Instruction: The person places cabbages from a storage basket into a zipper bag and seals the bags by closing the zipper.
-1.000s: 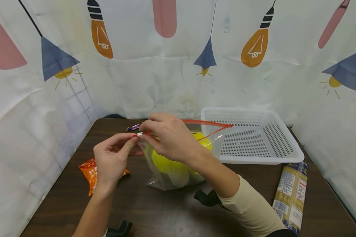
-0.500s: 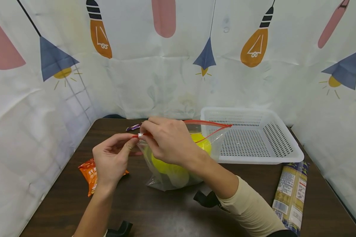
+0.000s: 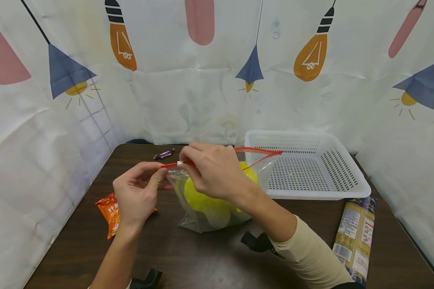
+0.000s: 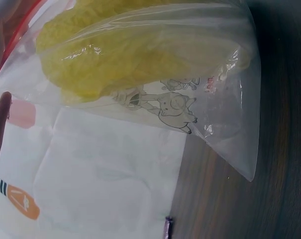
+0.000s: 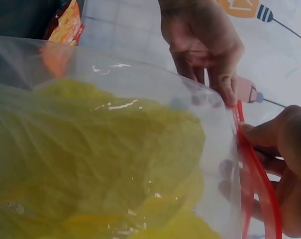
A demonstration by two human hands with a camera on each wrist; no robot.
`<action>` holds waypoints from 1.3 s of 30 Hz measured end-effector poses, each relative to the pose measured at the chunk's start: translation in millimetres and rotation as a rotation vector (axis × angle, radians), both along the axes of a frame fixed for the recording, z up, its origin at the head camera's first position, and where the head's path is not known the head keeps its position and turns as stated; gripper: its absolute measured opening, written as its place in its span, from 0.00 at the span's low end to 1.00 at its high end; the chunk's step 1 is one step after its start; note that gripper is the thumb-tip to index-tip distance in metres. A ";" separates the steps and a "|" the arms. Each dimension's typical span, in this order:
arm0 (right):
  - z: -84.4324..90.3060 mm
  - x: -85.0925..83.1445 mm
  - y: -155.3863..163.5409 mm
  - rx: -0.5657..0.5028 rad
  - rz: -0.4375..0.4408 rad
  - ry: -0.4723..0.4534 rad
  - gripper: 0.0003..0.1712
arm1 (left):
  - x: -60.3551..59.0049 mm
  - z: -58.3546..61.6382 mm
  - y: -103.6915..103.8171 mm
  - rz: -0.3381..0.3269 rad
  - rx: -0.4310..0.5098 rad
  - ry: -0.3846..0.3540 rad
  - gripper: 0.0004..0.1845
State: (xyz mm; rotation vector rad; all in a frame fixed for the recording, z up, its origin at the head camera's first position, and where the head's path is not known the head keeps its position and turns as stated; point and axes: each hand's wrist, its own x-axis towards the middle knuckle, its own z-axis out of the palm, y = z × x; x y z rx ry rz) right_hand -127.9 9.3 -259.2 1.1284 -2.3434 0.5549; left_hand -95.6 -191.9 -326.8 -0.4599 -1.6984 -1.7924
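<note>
A clear zip bag [image 3: 188, 220] with a red zip edge stands on the table, a bright yellow, lumpy thing [image 3: 199, 198] inside it. My left hand [image 3: 135, 192] pinches the left end of the red edge between thumb and fingers. Just right of it, my right hand [image 3: 217, 172] pinches a small white slider [image 3: 180, 163] on that edge. The red strip between the hands is pressed together, while right of my right hand its two sides stand apart. In the left wrist view, cartoon animals are printed on the bag's wall [image 4: 177, 112].
A white plastic basket [image 3: 351, 190] stands at the back right. An orange snack packet [image 3: 110, 212] lies left, behind my left forearm. Near the back edge is a small purple-wrapped sweet [image 3: 164, 154]. A long printed packet [image 3: 354, 237] lies along the table's right side.
My right hand has slid a little to the right along the red edge with the white slider, leaving a longer closed strip. The left hand has stayed at the bag's corner.
</note>
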 end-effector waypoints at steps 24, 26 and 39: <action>-8.5 -5.9 37.8 -0.032 -0.024 0.006 0.04 | -0.5 -1.2 0.9 0.091 -0.041 -0.014 0.02; -8.7 -6.4 41.4 -0.030 -0.028 -0.001 0.05 | -0.8 -1.4 0.1 0.089 -0.039 -0.008 0.02; -11.6 -8.0 64.9 -0.070 -0.044 0.010 0.04 | -1.8 -1.6 -0.5 0.069 -0.004 0.021 0.02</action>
